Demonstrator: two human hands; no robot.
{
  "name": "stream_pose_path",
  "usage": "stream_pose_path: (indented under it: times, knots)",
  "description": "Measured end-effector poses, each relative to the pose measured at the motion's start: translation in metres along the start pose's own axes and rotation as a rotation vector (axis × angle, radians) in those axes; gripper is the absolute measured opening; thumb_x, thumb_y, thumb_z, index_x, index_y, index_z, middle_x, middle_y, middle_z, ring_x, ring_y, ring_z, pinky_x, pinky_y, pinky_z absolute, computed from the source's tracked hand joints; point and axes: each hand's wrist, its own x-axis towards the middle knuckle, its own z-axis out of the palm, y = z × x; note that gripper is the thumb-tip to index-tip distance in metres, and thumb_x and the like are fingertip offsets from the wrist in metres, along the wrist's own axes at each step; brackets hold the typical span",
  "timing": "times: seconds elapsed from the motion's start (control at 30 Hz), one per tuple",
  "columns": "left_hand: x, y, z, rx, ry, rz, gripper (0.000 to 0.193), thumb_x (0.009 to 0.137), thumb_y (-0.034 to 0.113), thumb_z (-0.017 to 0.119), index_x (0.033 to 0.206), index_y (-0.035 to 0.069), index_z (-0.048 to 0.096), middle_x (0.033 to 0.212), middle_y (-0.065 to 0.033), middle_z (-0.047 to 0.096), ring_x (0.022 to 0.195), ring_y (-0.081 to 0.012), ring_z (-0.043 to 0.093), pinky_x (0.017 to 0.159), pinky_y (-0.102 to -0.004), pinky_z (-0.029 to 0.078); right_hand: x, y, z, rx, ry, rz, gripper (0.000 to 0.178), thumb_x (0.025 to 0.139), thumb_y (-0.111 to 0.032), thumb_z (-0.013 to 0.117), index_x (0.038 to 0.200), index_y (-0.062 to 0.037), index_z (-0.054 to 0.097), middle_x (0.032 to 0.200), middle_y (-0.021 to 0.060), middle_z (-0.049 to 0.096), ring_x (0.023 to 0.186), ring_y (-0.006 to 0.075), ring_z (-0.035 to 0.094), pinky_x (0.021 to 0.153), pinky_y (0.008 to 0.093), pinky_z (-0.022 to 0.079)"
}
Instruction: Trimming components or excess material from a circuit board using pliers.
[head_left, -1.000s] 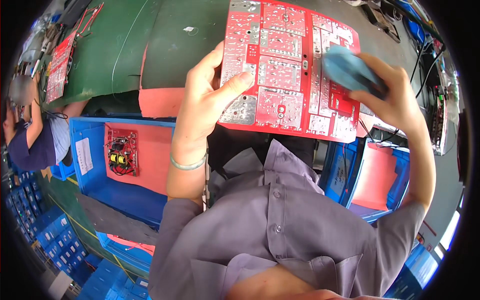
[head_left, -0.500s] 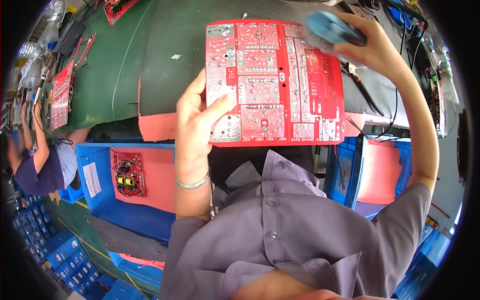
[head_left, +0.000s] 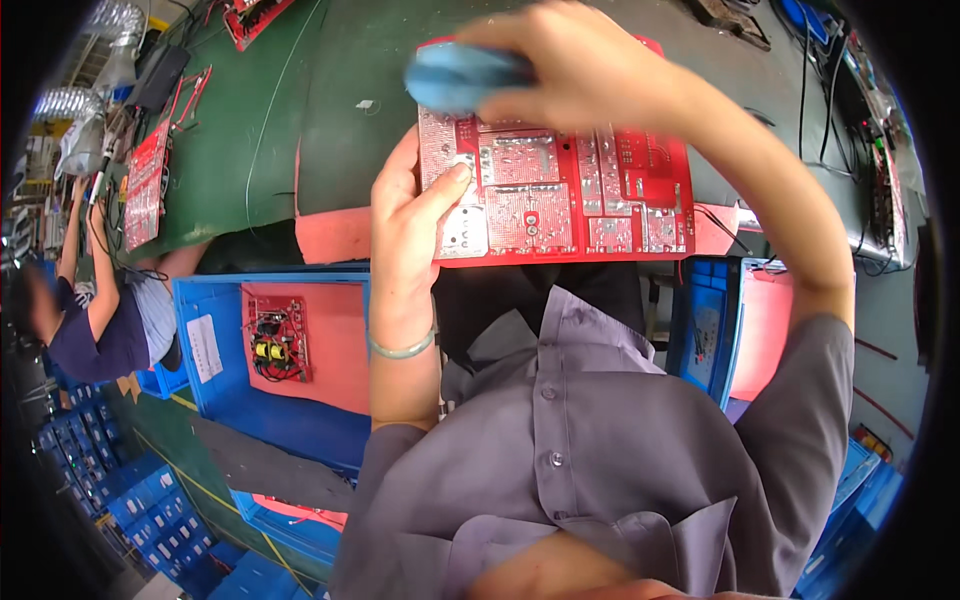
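Observation:
A large red circuit board (head_left: pixel 525 218), its silvery soldered side toward me, is held up at the bench edge. My left hand (head_left: pixel 408 215) grips its left edge, thumb over the face. Across the board's upper part my right hand (head_left: pixel 590 70) holds a blue brush (head_left: pixel 460 78), which has a rounded back. Motion blurs this hand and the brush. They cover the board's upper left and top middle. The bristles are hidden now; a pale greyish underside showed earlier.
A blue crate (head_left: pixel 275 415) at lower left holds pink sheeting and a board with yellow components (head_left: pixel 275 345). Another blue crate (head_left: pixel 710 330) stands at right. On the green bench mat (head_left: pixel 350 60), another red board (head_left: pixel 147 185) stands at left. A co-worker (head_left: pixel 110 320) sits farther left.
My right hand has swept the brush from the board's upper right corner to its upper left. My left hand keeps its grip. The view has shifted slightly.

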Motion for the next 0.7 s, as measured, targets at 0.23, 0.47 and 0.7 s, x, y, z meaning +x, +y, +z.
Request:
stream_pose_path:
  times: [0.23, 0.47, 0.7]
  knots:
    - [0.000, -0.007, -0.002, -0.032, 0.022, 0.091, 0.038, 0.089, -0.001, 0.048, 0.126, -0.007, 0.042, 0.116, -0.0121, 0.057, 0.102, -0.0146, 0.057, 0.090, -0.0277, 0.044, -0.098, -0.022, -0.025, 0.064, -0.161, -0.047, 0.054, 0.062, -0.009, 0.075, 0.113, -0.0004, 0.058, 0.069, 0.0123, 0.063, 0.059, 0.0192, 0.063, 0.052, 0.0324, 0.048]
    - [-0.012, -0.016, 0.000, 0.065, 0.010, 0.156, 0.043, 0.089, -0.001, 0.047, 0.131, -0.007, 0.037, 0.124, -0.0117, 0.052, 0.112, -0.0151, 0.051, 0.096, -0.0296, 0.039, -0.118, 0.155, -0.064, -0.256, 0.142, 0.549, 0.050, 0.077, -0.022, 0.070, 0.117, 0.0029, 0.055, 0.095, 0.0147, 0.066, 0.086, 0.0134, 0.062, 0.080, 0.0266, 0.046]
    - [-0.019, -0.016, 0.001, 0.025, 0.074, 0.116, 0.043, 0.089, 0.000, 0.047, 0.131, -0.007, 0.037, 0.123, -0.0128, 0.052, 0.110, -0.0162, 0.052, 0.097, -0.0299, 0.039, -0.133, 0.141, -0.050, -0.981, 0.512, 0.160, 0.056, 0.078, -0.030, 0.069, 0.129, -0.0208, 0.049, 0.104, 0.0099, 0.055, 0.094, 0.0280, 0.055, 0.079, 0.0363, 0.045]
